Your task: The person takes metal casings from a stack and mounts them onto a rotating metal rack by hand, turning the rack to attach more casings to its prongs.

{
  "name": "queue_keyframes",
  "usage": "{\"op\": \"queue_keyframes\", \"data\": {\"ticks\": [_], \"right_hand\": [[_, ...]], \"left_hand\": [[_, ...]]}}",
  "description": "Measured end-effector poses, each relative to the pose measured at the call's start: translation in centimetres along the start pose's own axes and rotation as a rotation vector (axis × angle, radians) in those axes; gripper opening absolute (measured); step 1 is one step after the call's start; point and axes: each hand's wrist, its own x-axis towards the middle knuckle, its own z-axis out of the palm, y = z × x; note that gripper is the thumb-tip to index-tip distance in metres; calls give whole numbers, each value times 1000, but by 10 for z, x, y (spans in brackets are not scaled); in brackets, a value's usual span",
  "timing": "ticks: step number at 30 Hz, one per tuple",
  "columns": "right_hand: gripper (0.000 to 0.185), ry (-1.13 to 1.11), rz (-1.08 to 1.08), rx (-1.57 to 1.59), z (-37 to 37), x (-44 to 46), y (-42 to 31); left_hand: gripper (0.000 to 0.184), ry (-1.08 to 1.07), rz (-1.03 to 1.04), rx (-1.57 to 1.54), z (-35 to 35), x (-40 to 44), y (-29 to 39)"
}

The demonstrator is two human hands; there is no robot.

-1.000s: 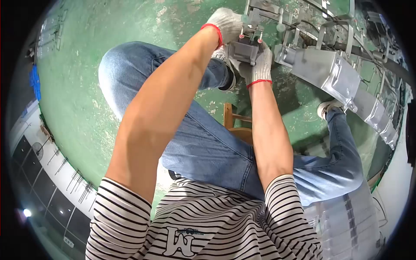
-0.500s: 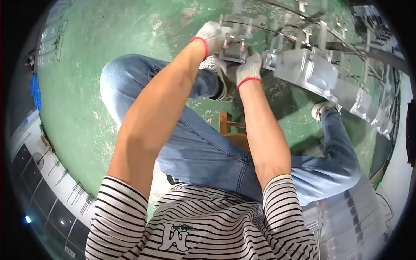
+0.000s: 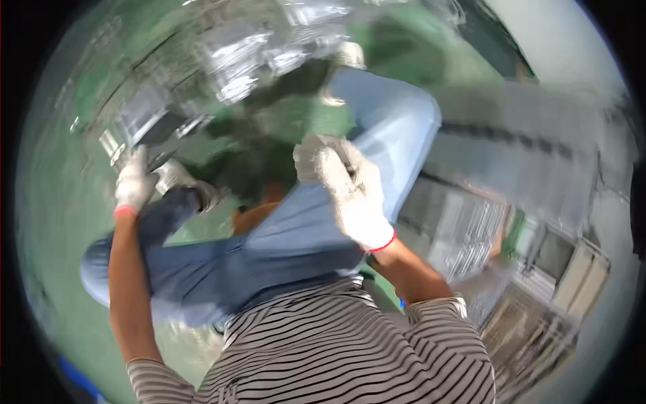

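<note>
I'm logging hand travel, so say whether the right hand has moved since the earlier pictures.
Yes: the right hand has moved back and rightward, from beyond the wooden stool to its right side.

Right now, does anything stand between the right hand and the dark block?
Nothing visible does: only shadowed floor shows between the right hand and the block, though blur hides detail. The left hand is by the block.

- Green floor [image 3: 57, 222], blurred, spreading around the wooden stool [image 3: 250, 219].
- Dark shadow [image 3: 232, 156] on the floor, just beyond the stool.
- Pale wall [image 3: 562, 40], well apart, beyond and right of the stool.
- Broad grey surface [image 3: 531, 111], dark-banded, right of the stool.
</note>
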Motion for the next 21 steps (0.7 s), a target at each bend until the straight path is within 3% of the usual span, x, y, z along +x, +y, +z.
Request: {"op": "queue_keyframes", "data": {"ticks": [1, 3, 5, 8, 9, 10, 11, 12, 14, 15, 16, 18, 19, 20, 21], "right_hand": [[32, 125, -30, 14, -18, -18, -6], [28, 344, -151, -57, -60, -53, -14], [22, 614, -387, -465, -106, -84, -6], [29, 1050, -571, -650, -214, -112, 12], [32, 1219, -322, -988, -239, -125, 3], [36, 1291, -255, -1257, -283, -135, 17], [40, 1315, 60, -1302, -303, -145, 19], [37, 1326, 78, -1331, -343, -153, 47], [32, 1152, 311, -1314, -351, -155, 44], [31, 1165, 261, -1340, -340, -151, 37], [27, 1125, -131, -1731, -362, -154, 58], [22, 1293, -153, -1642, -378, -158, 69], [22, 1169, 193, -1593, -353, -168, 39], [17, 1293, -154, -1620, -410, -182, 80], [15, 1203, -678, -1359, -396, -189, 65]], "left_hand": [[47, 19, -55, -11, 6, 1, -3], [39, 143, 48, -17, 11, 0, -2], [50, 172, 59, -44, 8, -4, 0], [65, 106, 39, -44, 23, 6, -20], [66, 109, 35, -36, 18, 4, -11], [67, 108, 27, -27, 13, 0, -4], [66, 100, 3, -20, 15, 2, -6], [66, 100, 4, -12, 17, 5, -7], [65, 93, -12, 10, 20, 5, -13], [61, 147, 1, -19, 18, 0, -7], [55, 169, 35, -73, 15, -2, -1], [45, 205, 52, -57, 11, -7, 4], [38, 277, 163, -59, 14, -8, 2], [36, 201, 11, -56, 9, -10, 7], [44, 161, 17, -83, -5, -18, 22]]}}
